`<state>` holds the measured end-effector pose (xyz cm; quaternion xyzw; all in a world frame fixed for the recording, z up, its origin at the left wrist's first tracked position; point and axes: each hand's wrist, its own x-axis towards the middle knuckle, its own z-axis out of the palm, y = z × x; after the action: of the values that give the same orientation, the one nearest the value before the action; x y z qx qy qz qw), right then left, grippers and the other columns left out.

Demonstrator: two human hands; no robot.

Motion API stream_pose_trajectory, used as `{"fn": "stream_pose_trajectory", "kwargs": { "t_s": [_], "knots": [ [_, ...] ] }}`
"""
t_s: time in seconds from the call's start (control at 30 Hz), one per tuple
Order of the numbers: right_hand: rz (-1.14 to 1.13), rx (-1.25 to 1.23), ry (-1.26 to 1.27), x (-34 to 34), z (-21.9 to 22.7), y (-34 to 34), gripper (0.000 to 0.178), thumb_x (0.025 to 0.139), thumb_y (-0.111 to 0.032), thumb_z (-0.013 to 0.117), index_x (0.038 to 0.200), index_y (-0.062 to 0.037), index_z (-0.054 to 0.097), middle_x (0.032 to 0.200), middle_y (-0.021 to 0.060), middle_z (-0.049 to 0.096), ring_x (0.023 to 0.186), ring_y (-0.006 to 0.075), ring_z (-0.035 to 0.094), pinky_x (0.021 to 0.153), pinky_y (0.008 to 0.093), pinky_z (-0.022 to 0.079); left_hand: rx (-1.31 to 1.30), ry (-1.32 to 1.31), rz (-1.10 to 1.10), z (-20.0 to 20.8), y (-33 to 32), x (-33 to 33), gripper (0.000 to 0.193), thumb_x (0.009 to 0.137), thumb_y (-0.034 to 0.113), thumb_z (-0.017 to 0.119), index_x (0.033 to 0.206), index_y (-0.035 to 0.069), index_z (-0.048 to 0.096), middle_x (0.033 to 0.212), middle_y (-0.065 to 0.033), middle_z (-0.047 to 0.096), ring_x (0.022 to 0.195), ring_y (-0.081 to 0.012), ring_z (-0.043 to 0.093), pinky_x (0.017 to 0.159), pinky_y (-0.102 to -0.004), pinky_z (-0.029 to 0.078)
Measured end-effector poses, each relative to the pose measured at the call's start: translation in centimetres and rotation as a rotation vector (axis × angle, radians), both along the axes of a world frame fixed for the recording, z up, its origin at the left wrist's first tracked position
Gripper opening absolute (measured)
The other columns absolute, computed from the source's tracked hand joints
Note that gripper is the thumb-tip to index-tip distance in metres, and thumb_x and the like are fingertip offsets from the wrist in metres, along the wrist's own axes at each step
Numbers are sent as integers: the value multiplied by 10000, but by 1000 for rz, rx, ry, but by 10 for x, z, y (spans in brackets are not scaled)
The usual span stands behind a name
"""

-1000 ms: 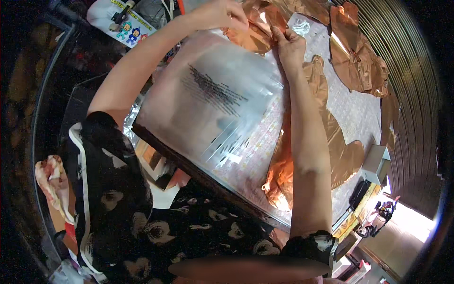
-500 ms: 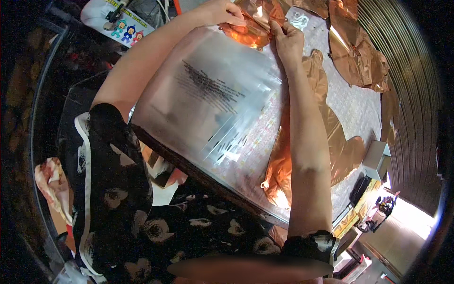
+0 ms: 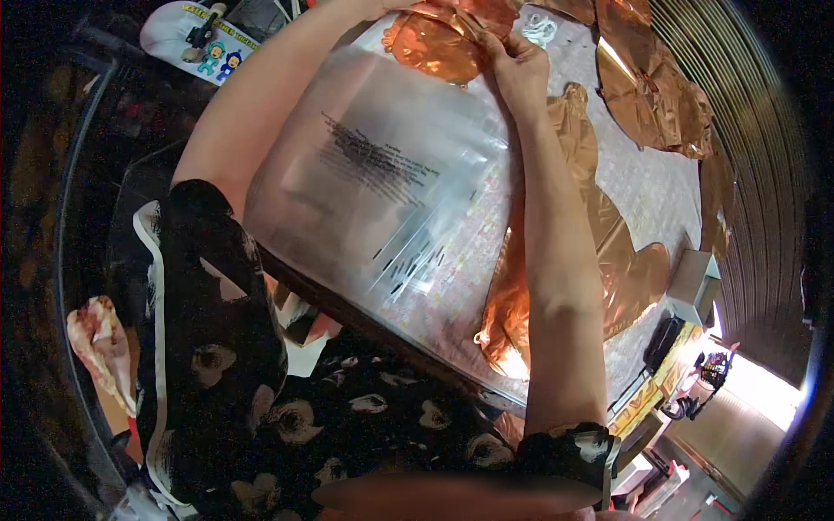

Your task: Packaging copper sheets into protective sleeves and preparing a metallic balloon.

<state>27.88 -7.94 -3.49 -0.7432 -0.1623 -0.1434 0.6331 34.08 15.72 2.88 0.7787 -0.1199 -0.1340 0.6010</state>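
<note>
A flat copper-coloured foil balloon [image 3: 439,48] lies at the far edge of the table, its top cut off by the picture's upper rim. My right hand [image 3: 519,74] is closed on its right side, thumb and fingers pinching the foil. Only a strip of my left hand [image 3: 382,7] shows at the upper rim, by the balloon's left side, with its fingers mostly out of sight. Between my forearms a large clear plastic bag [image 3: 347,200] with dark print lies flat. Another foil balloon [image 3: 630,269] is spread out beneath and beside my right forearm.
More crumpled copper foil balloons [image 3: 651,87] lie along the table's far right side. A small coil of white string [image 3: 539,30] is beyond my right hand. An open light box [image 3: 693,286] stands at the right edge, near a ribbed shutter [image 3: 756,191]. At the upper left is a skateboard [image 3: 187,39].
My left hand has moved up and left, mostly out of the picture. The pinched balloon has shifted left and shows more of its foil. My right hand keeps its hold.
</note>
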Motion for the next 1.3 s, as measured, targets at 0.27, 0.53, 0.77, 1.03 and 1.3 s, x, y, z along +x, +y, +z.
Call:
{"fn": "stream_pose_trajectory", "kwargs": {
  "t_s": [0.27,0.53,0.77,1.03,1.3],
  "knots": [
    [-87,-109,65,12,-8,4,239,914,-217,752,1070,-39,784,884,164,784,760,186,728,740,343,548,-106,-249,-80,6,14,-13,252,932,181,790,1081,-23,782,939,-61,770,819,-111,687,770,-247,561],
    [-58,-112,122,-8,14,0,271,908,-208,814,1017,38,780,892,44,769,770,76,649,714,226,519,208,-389,184,18,-14,-39,272,758,170,922,942,15,795,823,-49,755,754,-115,667,708,-292,541],
    [79,138,153,-12,19,3,319,880,-240,850,1040,26,777,910,49,764,784,85,656,718,229,521,405,-530,97,-5,-9,-29,282,696,166,952,798,33,725,755,-41,714,733,-131,647,702,-310,532],
    [112,80,156,-21,27,-2,358,853,-277,876,1037,14,779,905,35,757,775,59,642,685,206,503,297,-27,-70,19,-4,-43,245,843,256,870,832,28,779,824,-2,740,711,-81,627,625,-251,500],
    [82,32,236,-16,22,-1,331,861,-322,866,959,-15,789,832,-5,719,710,41,586,633,197,451,310,107,54,24,-6,-34,226,966,247,729,919,32,779,791,3,719,706,-92,644,634,-251,521]
  ]
}}
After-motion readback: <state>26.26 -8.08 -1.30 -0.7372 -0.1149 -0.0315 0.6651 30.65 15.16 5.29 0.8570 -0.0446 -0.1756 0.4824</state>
